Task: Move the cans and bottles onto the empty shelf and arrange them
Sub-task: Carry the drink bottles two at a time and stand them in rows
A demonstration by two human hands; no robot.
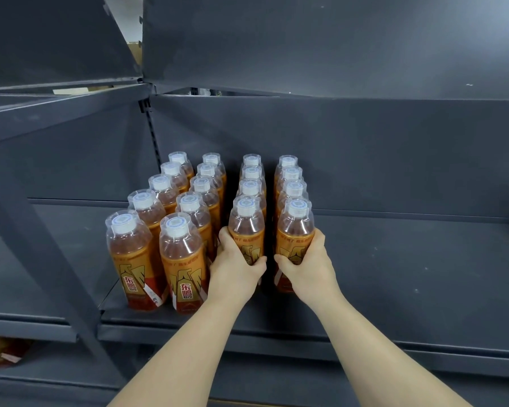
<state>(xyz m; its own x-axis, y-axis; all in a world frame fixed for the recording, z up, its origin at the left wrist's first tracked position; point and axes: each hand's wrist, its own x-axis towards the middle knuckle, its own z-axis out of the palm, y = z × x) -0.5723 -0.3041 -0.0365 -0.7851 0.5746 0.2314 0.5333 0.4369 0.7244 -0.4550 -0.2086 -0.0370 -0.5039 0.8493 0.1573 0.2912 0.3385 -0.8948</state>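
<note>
Now left hand (236, 270), right hand (306, 264) gripping bottles (246, 226)

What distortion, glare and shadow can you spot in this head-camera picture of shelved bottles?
Head view: the wide-angle lens skews the shelf edges and fans the bottles outward; glare streaks their clear shoulders; a dark shadow fills the gap between the bottles that the left hand and right hand grip.

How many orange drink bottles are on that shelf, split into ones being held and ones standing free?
Held bottles: 2, third-column front bottle in the left hand, fourth-column front bottle in the right hand.
Free-standing bottles: 16.
Total on the shelf: 18.
</note>
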